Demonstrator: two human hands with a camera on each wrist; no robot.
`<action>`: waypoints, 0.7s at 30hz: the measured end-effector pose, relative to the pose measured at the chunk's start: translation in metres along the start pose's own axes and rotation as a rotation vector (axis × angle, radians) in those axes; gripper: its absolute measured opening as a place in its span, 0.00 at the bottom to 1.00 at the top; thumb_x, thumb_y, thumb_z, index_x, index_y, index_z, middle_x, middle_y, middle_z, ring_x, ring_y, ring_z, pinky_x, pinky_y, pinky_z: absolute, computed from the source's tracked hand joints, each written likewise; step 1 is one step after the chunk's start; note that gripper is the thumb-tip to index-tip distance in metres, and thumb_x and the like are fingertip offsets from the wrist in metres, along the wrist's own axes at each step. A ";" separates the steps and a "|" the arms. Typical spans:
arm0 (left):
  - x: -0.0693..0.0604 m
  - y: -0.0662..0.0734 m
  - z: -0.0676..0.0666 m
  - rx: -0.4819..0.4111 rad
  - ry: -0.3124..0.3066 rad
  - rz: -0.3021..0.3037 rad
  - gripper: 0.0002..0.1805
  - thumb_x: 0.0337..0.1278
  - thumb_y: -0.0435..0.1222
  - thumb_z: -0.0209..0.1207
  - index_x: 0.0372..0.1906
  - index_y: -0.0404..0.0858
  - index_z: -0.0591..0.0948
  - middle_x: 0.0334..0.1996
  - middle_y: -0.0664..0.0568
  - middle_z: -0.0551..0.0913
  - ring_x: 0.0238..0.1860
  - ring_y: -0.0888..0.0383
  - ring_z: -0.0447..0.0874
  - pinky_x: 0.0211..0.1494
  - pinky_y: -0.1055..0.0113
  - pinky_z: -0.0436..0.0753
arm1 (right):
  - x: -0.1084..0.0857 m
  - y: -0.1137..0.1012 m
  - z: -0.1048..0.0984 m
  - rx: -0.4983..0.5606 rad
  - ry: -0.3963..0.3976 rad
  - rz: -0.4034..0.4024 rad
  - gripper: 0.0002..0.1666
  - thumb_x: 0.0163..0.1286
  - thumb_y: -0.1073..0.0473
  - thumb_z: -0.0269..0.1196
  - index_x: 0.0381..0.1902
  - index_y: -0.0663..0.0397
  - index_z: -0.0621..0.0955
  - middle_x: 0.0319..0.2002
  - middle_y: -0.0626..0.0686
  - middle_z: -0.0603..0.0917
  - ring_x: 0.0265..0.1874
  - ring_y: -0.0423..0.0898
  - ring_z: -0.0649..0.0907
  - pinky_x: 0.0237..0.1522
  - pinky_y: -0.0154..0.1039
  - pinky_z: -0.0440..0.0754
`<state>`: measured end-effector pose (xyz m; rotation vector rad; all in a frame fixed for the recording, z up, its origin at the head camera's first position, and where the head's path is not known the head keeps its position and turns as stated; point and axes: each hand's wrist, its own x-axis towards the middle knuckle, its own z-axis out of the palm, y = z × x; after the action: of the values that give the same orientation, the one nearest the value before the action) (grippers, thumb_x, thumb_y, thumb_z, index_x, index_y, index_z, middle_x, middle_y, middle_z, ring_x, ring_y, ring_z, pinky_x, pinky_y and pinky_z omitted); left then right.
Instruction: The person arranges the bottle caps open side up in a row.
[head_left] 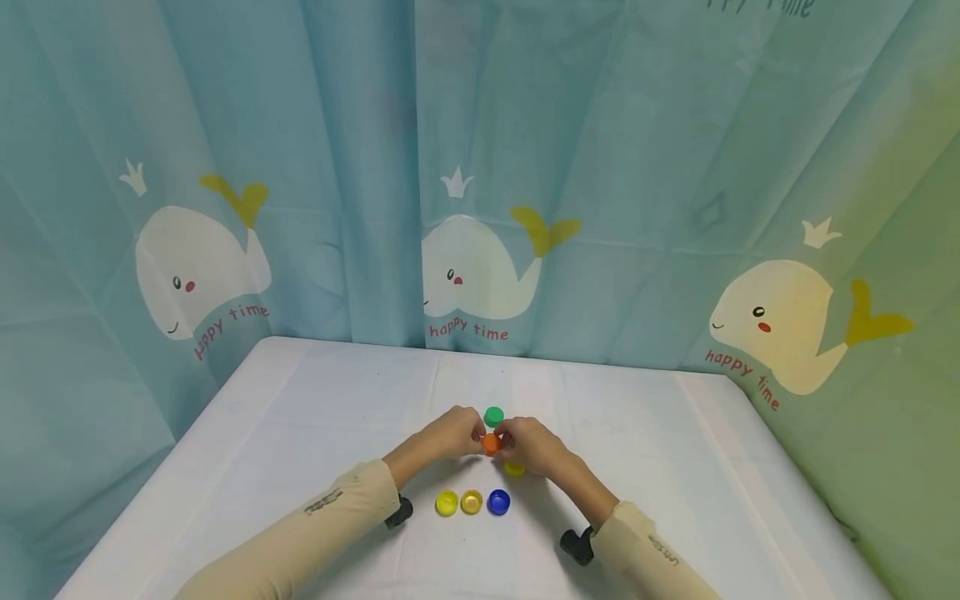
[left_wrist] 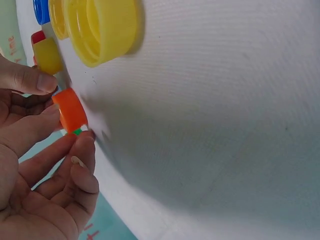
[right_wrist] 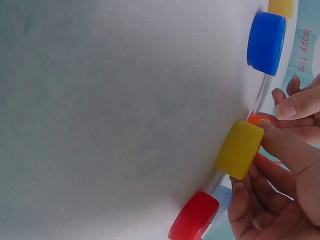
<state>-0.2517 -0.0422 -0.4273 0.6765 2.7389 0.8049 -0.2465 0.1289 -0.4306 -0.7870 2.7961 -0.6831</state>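
Observation:
Both hands meet at an orange bottle cap on the white table. My left hand pinches its left side; in the left wrist view the thumb lies against the orange cap with fingertips below. From the right, my right hand grips the same cap with thumb and fingers. In the right wrist view a yellow cap stands in front of this hand and hides most of the orange one. Just beyond the hands lies a green cap.
Nearer the person, a yellow cap, a golden-yellow cap and a blue cap form a row, hollow side up. The right wrist view also has a red cap and a light blue one. A whale-print curtain hangs behind the table.

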 end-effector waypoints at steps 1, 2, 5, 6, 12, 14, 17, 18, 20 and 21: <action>0.000 0.000 0.000 0.000 0.002 -0.002 0.11 0.48 0.29 0.66 0.39 0.29 0.83 0.24 0.53 0.78 0.25 0.61 0.73 0.31 0.71 0.75 | 0.001 0.000 0.000 -0.002 0.001 -0.002 0.17 0.56 0.63 0.70 0.43 0.64 0.81 0.30 0.50 0.82 0.27 0.41 0.77 0.33 0.33 0.78; 0.000 0.000 0.000 0.001 0.004 -0.003 0.11 0.48 0.29 0.66 0.39 0.29 0.83 0.24 0.53 0.78 0.25 0.61 0.73 0.31 0.71 0.75 | 0.001 0.000 0.000 -0.004 0.000 -0.002 0.17 0.56 0.62 0.70 0.43 0.64 0.82 0.30 0.50 0.82 0.26 0.41 0.76 0.33 0.33 0.78; 0.001 0.001 -0.001 0.006 0.009 0.000 0.11 0.48 0.29 0.66 0.39 0.29 0.83 0.24 0.53 0.78 0.25 0.61 0.72 0.31 0.71 0.75 | 0.004 0.002 0.000 -0.013 -0.004 0.009 0.17 0.56 0.61 0.71 0.42 0.62 0.82 0.29 0.48 0.81 0.25 0.41 0.75 0.32 0.32 0.77; 0.001 0.001 -0.001 0.008 0.011 0.003 0.11 0.48 0.30 0.66 0.39 0.30 0.83 0.24 0.53 0.78 0.25 0.62 0.72 0.31 0.71 0.75 | 0.005 0.002 0.000 -0.015 -0.006 0.014 0.17 0.56 0.61 0.71 0.42 0.62 0.82 0.28 0.47 0.80 0.25 0.41 0.75 0.32 0.32 0.77; 0.000 0.003 -0.002 0.006 0.005 -0.016 0.12 0.49 0.31 0.67 0.40 0.31 0.83 0.24 0.54 0.78 0.26 0.61 0.73 0.32 0.71 0.76 | 0.007 0.002 0.001 -0.002 0.006 0.018 0.16 0.55 0.62 0.71 0.41 0.63 0.83 0.27 0.47 0.79 0.24 0.41 0.75 0.31 0.32 0.76; -0.001 0.003 -0.002 0.000 -0.001 -0.025 0.12 0.49 0.31 0.67 0.40 0.31 0.83 0.25 0.54 0.78 0.26 0.61 0.73 0.33 0.70 0.76 | 0.007 0.003 0.002 0.000 0.015 0.012 0.15 0.55 0.62 0.71 0.40 0.63 0.83 0.26 0.46 0.79 0.24 0.40 0.74 0.30 0.31 0.76; -0.002 0.002 -0.001 -0.009 -0.006 -0.023 0.12 0.49 0.31 0.66 0.40 0.31 0.83 0.25 0.54 0.78 0.26 0.61 0.74 0.33 0.70 0.76 | 0.006 0.004 0.004 -0.008 0.024 0.001 0.15 0.55 0.62 0.71 0.39 0.62 0.83 0.26 0.46 0.79 0.24 0.40 0.74 0.29 0.31 0.75; -0.003 0.002 -0.001 -0.014 -0.006 -0.017 0.12 0.49 0.31 0.67 0.40 0.31 0.83 0.25 0.54 0.79 0.26 0.61 0.74 0.33 0.70 0.76 | 0.006 0.004 0.005 -0.011 0.027 -0.004 0.15 0.55 0.61 0.71 0.39 0.62 0.83 0.26 0.46 0.79 0.24 0.40 0.74 0.29 0.31 0.76; -0.003 0.000 0.000 -0.016 -0.007 -0.004 0.12 0.49 0.32 0.67 0.40 0.31 0.83 0.26 0.54 0.80 0.27 0.61 0.75 0.34 0.70 0.77 | 0.005 0.005 0.006 -0.016 0.030 -0.012 0.16 0.55 0.61 0.71 0.40 0.62 0.83 0.27 0.46 0.79 0.25 0.39 0.75 0.30 0.30 0.76; -0.004 -0.001 0.000 -0.018 -0.008 0.001 0.13 0.49 0.32 0.67 0.40 0.30 0.83 0.26 0.53 0.80 0.27 0.61 0.75 0.34 0.69 0.77 | 0.005 0.005 0.006 -0.020 0.034 -0.019 0.16 0.55 0.60 0.71 0.41 0.62 0.83 0.27 0.46 0.79 0.25 0.39 0.75 0.31 0.30 0.76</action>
<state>-0.2488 -0.0450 -0.4280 0.6766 2.7206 0.8243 -0.2512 0.1275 -0.4386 -0.8138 2.8337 -0.6787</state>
